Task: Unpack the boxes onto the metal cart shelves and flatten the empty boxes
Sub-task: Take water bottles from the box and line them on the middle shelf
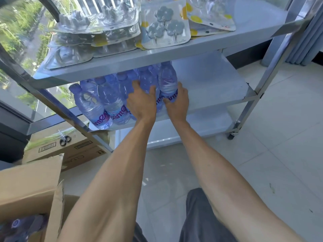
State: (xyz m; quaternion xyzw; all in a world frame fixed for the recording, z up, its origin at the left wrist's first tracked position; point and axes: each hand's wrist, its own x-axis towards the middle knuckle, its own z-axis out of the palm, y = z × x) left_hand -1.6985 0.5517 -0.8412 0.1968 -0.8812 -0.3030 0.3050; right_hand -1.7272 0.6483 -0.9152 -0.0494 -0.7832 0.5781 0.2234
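An open cardboard box (29,186) sits nearest, at lower left. Beyond it, the left hand (142,100) lies with fingers spread against the water bottles (104,100) on the cart's middle shelf (218,88), while the right hand (177,100) grips the rightmost bottle (167,81). Packaged wall hooks (164,27) lie on the top shelf (122,65).

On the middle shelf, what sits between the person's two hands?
In the head view, a clear plastic water bottle with a purple-lettered label stands between the left hand and the right hand. The right hand grips another bottle.
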